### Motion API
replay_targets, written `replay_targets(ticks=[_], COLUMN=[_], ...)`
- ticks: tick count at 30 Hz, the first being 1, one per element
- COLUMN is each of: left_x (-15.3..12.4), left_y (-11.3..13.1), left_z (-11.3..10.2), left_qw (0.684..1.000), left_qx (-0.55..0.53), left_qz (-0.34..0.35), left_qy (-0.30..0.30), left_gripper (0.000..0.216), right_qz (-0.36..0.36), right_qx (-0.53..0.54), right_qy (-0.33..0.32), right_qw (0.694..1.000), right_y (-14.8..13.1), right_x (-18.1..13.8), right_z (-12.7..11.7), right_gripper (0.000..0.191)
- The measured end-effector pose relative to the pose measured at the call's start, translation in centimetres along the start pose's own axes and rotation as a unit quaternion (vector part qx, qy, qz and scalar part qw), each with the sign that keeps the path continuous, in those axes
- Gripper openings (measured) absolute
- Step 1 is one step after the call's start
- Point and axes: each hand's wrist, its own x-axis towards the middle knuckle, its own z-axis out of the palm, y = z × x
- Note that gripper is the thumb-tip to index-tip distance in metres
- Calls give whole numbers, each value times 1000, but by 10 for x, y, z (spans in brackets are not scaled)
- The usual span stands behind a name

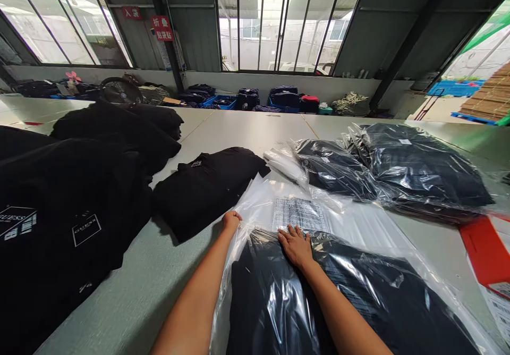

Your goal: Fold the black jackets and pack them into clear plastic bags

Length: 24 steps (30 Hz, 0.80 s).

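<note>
A clear plastic bag [279,302] with a folded dark garment inside lies in front of me on a pile of similar clear bags [374,227]. My left hand [231,221] is closed on the bag's upper left edge, its fingertips partly hidden. My right hand [297,246] rests flat over the bag near its top, fingers spread a little. Just beyond it, a block of small print [298,214] shows on the plastic. Left of the bags lies a folded black garment [215,185] with a small label.
Black garments with white printed labels are heaped on the left [91,185]. Bagged dark garments [422,169] are stacked at the right, beside a rolled plastic bundle [287,165]. A red box [486,248] sits at the right edge. Blue crates [223,102] line the wall beyond the table.
</note>
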Motion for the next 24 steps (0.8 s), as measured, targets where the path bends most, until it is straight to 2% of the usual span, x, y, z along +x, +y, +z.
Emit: replay_targets(ticks=[4, 6, 9, 11, 13, 15, 19, 24], left_x=[-10, -25, -58, -79, -94, -99, -94, -84], left_y=[13, 25, 39, 41, 36, 27, 10, 3], left_z=[-4, 3, 30, 50, 64, 71, 71, 65], left_qw=[994, 987, 963, 942, 919, 910, 928, 951], left_qx=[81, 111, 138, 163, 243, 295, 295, 278], left_qz=[63, 120, 223, 269, 270, 250, 215, 137], left_qy=[19, 8, -64, -115, -155, -148, -74, -15], left_gripper=[30, 37, 37, 43, 51, 60, 66, 68], right_qz=[-4, -6, -9, -13, -20, -23, -21, -14], right_qx=[-16, -29, -42, -48, -54, -57, -53, -52], right_qy=[10, 13, 19, 21, 21, 24, 45, 50], right_qw=[1000, 999, 999, 999, 998, 998, 997, 997], right_y=[-1, -2, -1, 0, 1, 1, 0, -3], right_x=[-2, -2, -1, -1, -1, -1, -2, -3], right_z=[2, 3, 5, 7, 8, 10, 13, 14], right_gripper=[55, 55, 54, 51, 49, 48, 51, 52])
